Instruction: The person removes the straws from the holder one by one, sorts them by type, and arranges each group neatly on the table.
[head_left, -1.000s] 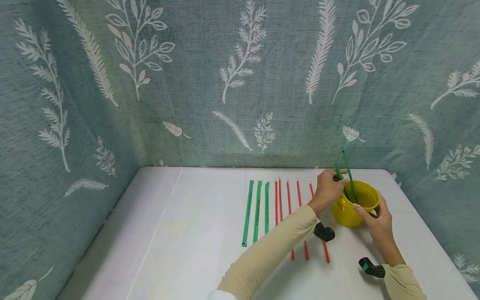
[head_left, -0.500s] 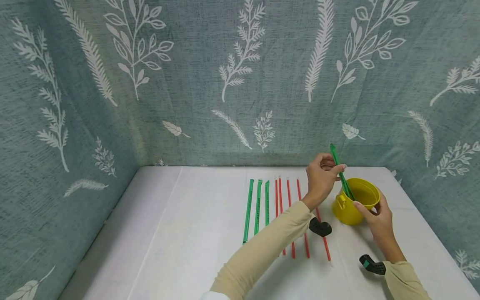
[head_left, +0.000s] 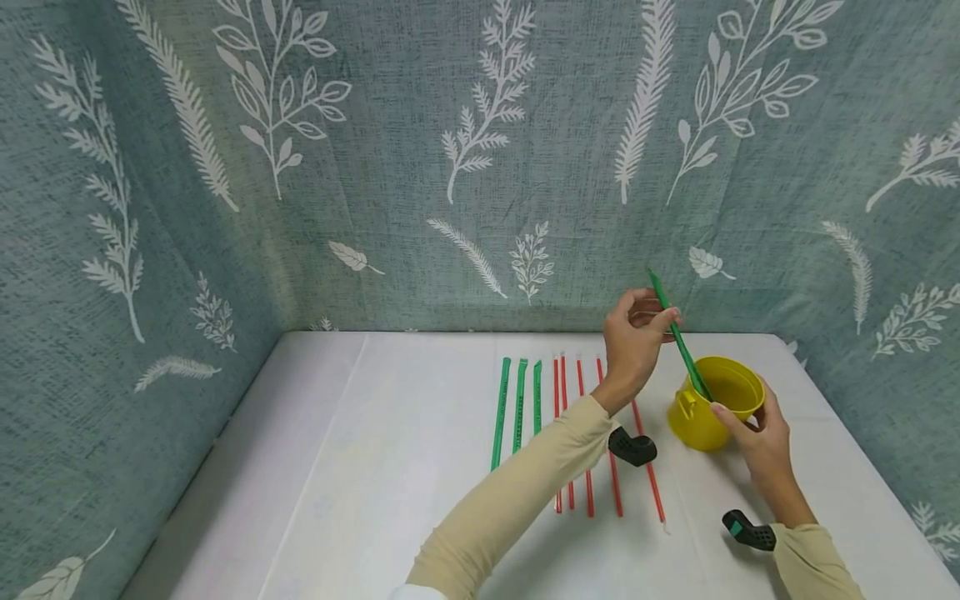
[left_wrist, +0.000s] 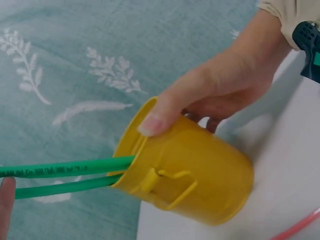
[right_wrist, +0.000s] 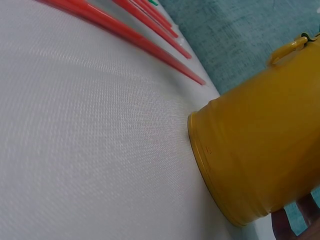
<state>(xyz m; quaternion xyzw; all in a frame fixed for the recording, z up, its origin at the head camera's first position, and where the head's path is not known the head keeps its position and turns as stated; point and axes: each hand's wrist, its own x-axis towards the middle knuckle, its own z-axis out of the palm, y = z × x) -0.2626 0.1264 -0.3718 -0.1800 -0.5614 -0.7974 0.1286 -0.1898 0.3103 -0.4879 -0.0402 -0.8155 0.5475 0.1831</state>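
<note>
My left hand (head_left: 633, 337) pinches green wrapped straws (head_left: 681, 343) between thumb and fingers, up and left of a yellow bucket (head_left: 693, 425). Their lower ends slant down inside its rim. Two green straws (left_wrist: 75, 167) show side by side in the left wrist view, with a fingertip of the left hand at the frame's edge. My right hand (head_left: 767, 446) grips the bucket from the right, thumb over the near rim and the other fingers behind the wall. In the right wrist view the bucket (right_wrist: 260, 145) fills the right side, with fingers (right_wrist: 285, 225) at its underside.
On the white-covered table (head_left: 397, 442), several green straws (head_left: 520, 396) lie in a row, partly under the left sleeve (head_left: 517, 504). Several red straws (head_left: 617, 487) lie to their right, close to the bucket. A patterned grey-green cloth (head_left: 390, 167) stands behind and along the sides.
My left hand has moved up and left. The green straws, apart at first, now lean together toward that hand. My right hand still grips the bucket in the same place.
</note>
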